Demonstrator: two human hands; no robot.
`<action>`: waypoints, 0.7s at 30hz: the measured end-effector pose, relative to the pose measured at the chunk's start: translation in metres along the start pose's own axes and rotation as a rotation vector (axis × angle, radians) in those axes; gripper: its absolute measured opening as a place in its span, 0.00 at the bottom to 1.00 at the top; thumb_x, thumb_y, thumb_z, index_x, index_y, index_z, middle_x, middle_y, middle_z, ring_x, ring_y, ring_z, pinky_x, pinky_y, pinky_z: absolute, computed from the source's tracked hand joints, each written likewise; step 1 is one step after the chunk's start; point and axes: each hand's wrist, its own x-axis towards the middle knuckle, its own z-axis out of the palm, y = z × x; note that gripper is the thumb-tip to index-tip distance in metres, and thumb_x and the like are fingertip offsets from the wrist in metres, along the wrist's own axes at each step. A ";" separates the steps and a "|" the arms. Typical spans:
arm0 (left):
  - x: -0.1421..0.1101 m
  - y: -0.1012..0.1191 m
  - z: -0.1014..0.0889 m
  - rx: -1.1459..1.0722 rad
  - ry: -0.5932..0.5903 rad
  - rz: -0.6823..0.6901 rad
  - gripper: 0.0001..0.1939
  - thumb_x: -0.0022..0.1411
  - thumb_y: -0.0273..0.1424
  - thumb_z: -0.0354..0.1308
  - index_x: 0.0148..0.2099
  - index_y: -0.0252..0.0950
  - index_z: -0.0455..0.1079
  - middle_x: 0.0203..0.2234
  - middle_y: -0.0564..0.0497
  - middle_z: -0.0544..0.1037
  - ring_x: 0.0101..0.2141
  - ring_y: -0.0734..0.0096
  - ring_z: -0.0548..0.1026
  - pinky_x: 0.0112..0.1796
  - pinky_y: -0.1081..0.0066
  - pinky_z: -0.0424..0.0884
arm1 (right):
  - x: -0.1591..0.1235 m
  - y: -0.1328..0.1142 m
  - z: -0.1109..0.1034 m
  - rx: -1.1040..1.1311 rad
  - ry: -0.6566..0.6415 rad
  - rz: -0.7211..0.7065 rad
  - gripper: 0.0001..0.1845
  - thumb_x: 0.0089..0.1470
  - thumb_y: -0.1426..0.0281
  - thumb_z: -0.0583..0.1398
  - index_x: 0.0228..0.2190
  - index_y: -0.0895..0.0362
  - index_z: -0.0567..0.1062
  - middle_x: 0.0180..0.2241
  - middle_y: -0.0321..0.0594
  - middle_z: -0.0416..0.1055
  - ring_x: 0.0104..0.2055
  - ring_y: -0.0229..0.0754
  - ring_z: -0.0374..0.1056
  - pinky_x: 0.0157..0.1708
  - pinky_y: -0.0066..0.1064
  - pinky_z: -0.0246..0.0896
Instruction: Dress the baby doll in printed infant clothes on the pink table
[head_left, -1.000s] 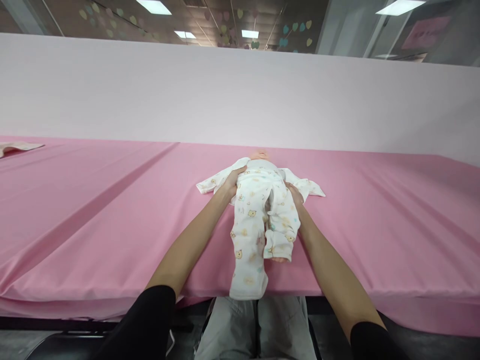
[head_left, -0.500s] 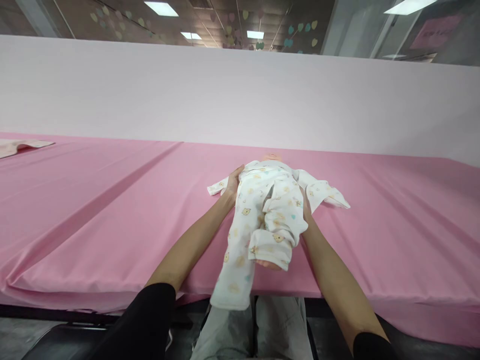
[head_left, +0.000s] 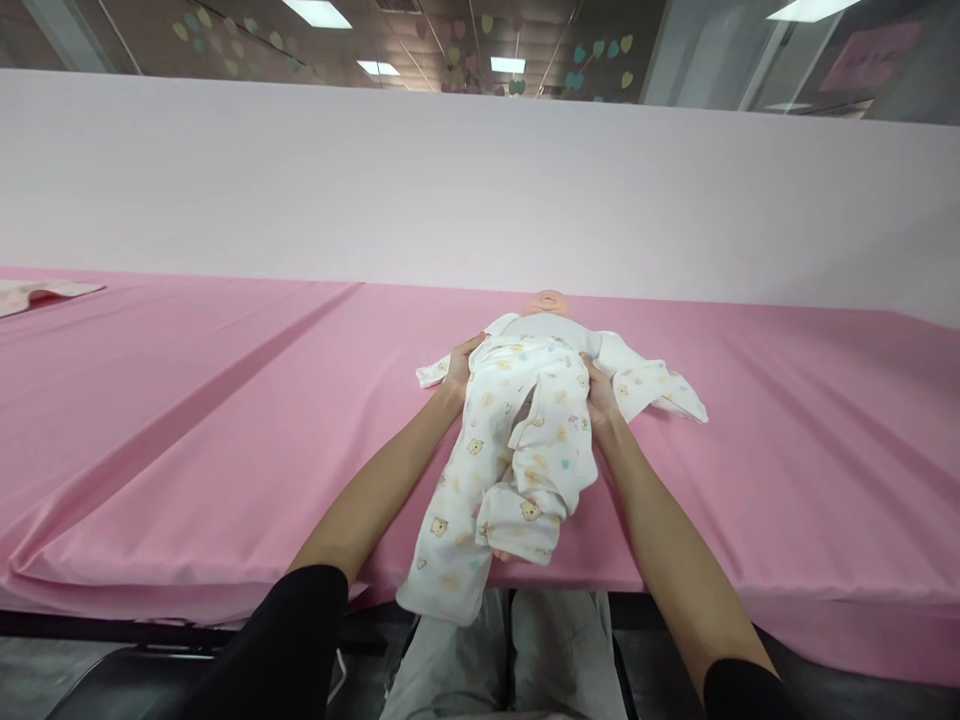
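Left hand (head_left: 460,364), right hand (head_left: 598,393) clamped on white bear-print cloth pants (head_left: 476,445), flanking peach round-headed doll (head_left: 547,302). Uneven tug could twist them

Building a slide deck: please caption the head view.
Left hand and right hand hold patterned trousers on a doll atop pink cloth.

head view, forward and down

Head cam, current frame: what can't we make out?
All in the head view:
Most fingers of the left hand and right hand: hidden behind the printed trousers.
Any foot inside the longer trouser leg: covered by fabric.
Pale cloth: cut off by the left edge.
Pink sign: any lettering too blurred to read.
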 end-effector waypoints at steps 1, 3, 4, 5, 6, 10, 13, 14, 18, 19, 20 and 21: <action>-0.001 0.001 0.000 -0.002 0.010 0.000 0.10 0.51 0.36 0.56 0.25 0.37 0.61 0.20 0.52 0.71 0.33 0.60 0.75 0.40 0.60 0.70 | 0.001 0.001 -0.001 0.002 -0.016 0.017 0.22 0.35 0.53 0.65 0.28 0.52 0.65 0.31 0.37 0.72 0.42 0.47 0.68 0.34 0.37 0.67; -0.002 0.003 0.001 0.024 0.033 -0.001 0.11 0.51 0.36 0.55 0.24 0.37 0.59 0.18 0.53 0.69 0.29 0.63 0.74 0.38 0.61 0.70 | 0.003 0.002 -0.004 -0.001 -0.039 0.047 0.21 0.36 0.54 0.65 0.29 0.51 0.65 0.31 0.37 0.72 0.41 0.48 0.68 0.33 0.38 0.67; -0.003 0.003 0.002 0.043 0.041 0.005 0.11 0.51 0.36 0.55 0.23 0.37 0.58 0.18 0.53 0.68 0.27 0.65 0.73 0.37 0.62 0.70 | 0.004 0.002 -0.005 0.000 -0.051 0.063 0.20 0.36 0.55 0.65 0.29 0.51 0.66 0.31 0.37 0.72 0.40 0.48 0.68 0.33 0.38 0.67; -0.004 0.004 0.002 0.059 0.045 0.015 0.12 0.51 0.36 0.55 0.23 0.37 0.57 0.17 0.54 0.67 0.25 0.67 0.72 0.36 0.63 0.70 | 0.004 0.002 -0.006 0.002 -0.065 0.077 0.20 0.36 0.56 0.65 0.29 0.52 0.66 0.30 0.37 0.72 0.40 0.48 0.69 0.33 0.38 0.67; -0.004 0.004 0.003 0.070 0.042 0.027 0.12 0.51 0.36 0.55 0.23 0.37 0.56 0.17 0.55 0.66 0.23 0.69 0.71 0.35 0.64 0.70 | 0.004 0.002 -0.008 0.006 -0.083 0.091 0.20 0.36 0.56 0.66 0.29 0.52 0.67 0.29 0.36 0.72 0.39 0.48 0.69 0.33 0.38 0.66; -0.005 0.006 0.002 0.092 0.006 0.038 0.13 0.50 0.34 0.56 0.22 0.37 0.55 0.15 0.56 0.63 0.20 0.73 0.68 0.31 0.68 0.69 | 0.003 -0.003 -0.008 -0.001 -0.131 0.111 0.17 0.37 0.58 0.66 0.26 0.53 0.68 0.25 0.35 0.70 0.35 0.45 0.68 0.31 0.34 0.65; -0.006 0.008 -0.002 0.109 -0.026 0.019 0.13 0.50 0.33 0.54 0.21 0.37 0.52 0.15 0.55 0.60 0.19 0.75 0.65 0.27 0.71 0.67 | 0.002 -0.006 -0.007 -0.015 -0.107 0.105 0.15 0.37 0.62 0.67 0.24 0.54 0.68 0.22 0.31 0.67 0.28 0.38 0.65 0.28 0.30 0.63; -0.006 0.010 -0.003 0.106 -0.042 0.009 0.14 0.49 0.32 0.54 0.21 0.37 0.51 0.14 0.56 0.59 0.18 0.76 0.64 0.25 0.72 0.65 | 0.002 -0.007 -0.007 -0.019 -0.095 0.111 0.14 0.36 0.64 0.67 0.23 0.54 0.68 0.21 0.30 0.67 0.26 0.36 0.64 0.27 0.28 0.62; -0.005 0.013 -0.010 0.084 -0.098 -0.053 0.16 0.46 0.29 0.56 0.20 0.37 0.48 0.13 0.57 0.53 0.15 0.79 0.57 0.22 0.73 0.60 | 0.005 -0.007 -0.007 -0.088 -0.059 0.124 0.14 0.35 0.65 0.68 0.25 0.56 0.72 0.23 0.32 0.69 0.25 0.34 0.63 0.26 0.27 0.61; -0.004 0.014 -0.012 0.083 -0.102 -0.065 0.16 0.46 0.28 0.56 0.20 0.36 0.48 0.13 0.57 0.53 0.15 0.79 0.56 0.22 0.73 0.59 | 0.006 -0.007 -0.008 -0.118 -0.051 0.118 0.15 0.35 0.64 0.68 0.26 0.56 0.72 0.23 0.32 0.70 0.25 0.35 0.63 0.26 0.27 0.60; -0.004 0.014 -0.014 0.083 -0.104 -0.074 0.16 0.46 0.28 0.56 0.20 0.36 0.48 0.14 0.57 0.54 0.16 0.79 0.56 0.22 0.73 0.59 | 0.006 -0.006 -0.008 -0.148 -0.041 0.113 0.15 0.35 0.63 0.69 0.26 0.56 0.73 0.23 0.33 0.70 0.24 0.35 0.63 0.25 0.27 0.60; -0.003 0.014 -0.016 0.082 -0.103 -0.080 0.16 0.46 0.27 0.56 0.20 0.36 0.49 0.14 0.57 0.54 0.16 0.79 0.56 0.22 0.73 0.59 | 0.007 -0.006 -0.008 -0.178 -0.031 0.110 0.16 0.34 0.62 0.69 0.26 0.56 0.73 0.22 0.33 0.69 0.23 0.35 0.62 0.23 0.27 0.59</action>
